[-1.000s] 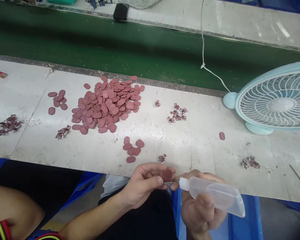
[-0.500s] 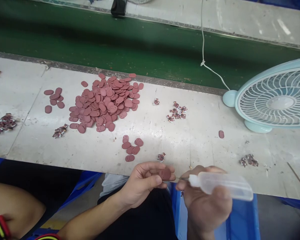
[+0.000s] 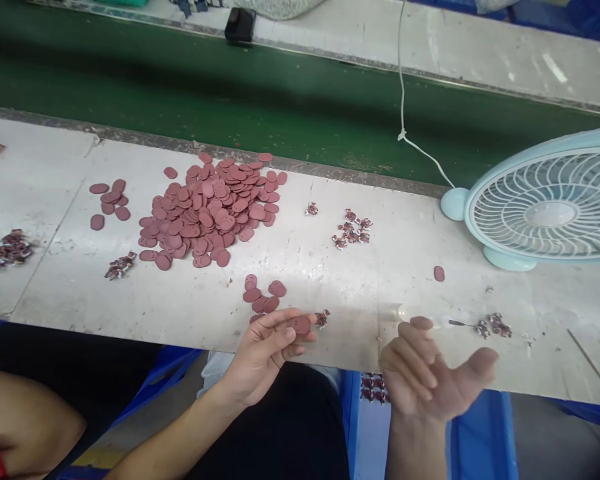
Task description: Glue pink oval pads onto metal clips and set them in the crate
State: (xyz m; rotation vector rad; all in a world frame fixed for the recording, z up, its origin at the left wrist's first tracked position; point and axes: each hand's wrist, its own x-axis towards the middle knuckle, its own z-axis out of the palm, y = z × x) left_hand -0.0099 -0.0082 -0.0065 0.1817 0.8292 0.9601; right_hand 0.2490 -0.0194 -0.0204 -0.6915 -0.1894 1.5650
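Observation:
My left hand (image 3: pixel 260 353) pinches a reddish-brown oval piece (image 3: pixel 301 325) with small holes, held over the table's front edge. Just beyond its fingertips sits a small brown-and-white figure (image 3: pixel 323 319). My right hand (image 3: pixel 430 373) is open, palm up and slightly blurred, with nothing in it. Behind its fingers a translucent squeeze bottle (image 3: pixel 403 311) lies on the table, mostly hidden, its thin dark nozzle pointing right toward a few small figures (image 3: pixel 500 325). Several loose oval pieces (image 3: pixel 277 289) lie beyond my left hand.
A large heap of oval pieces (image 3: pixel 205 207) covers the table's (image 3: pixel 410 233) middle left. More figures (image 3: pixel 351 230) are clustered farther back. A pale blue fan (image 3: pixel 550 213) stands at right. Below the edge is a blue bin (image 3: pixel 485 433) with figures inside. Someone's arm (image 3: pixel 25 420) is at lower left.
The squeeze bottle has left my right hand and lies on the table; that hand has opened. My left hand has moved left and slightly up with the oval piece.

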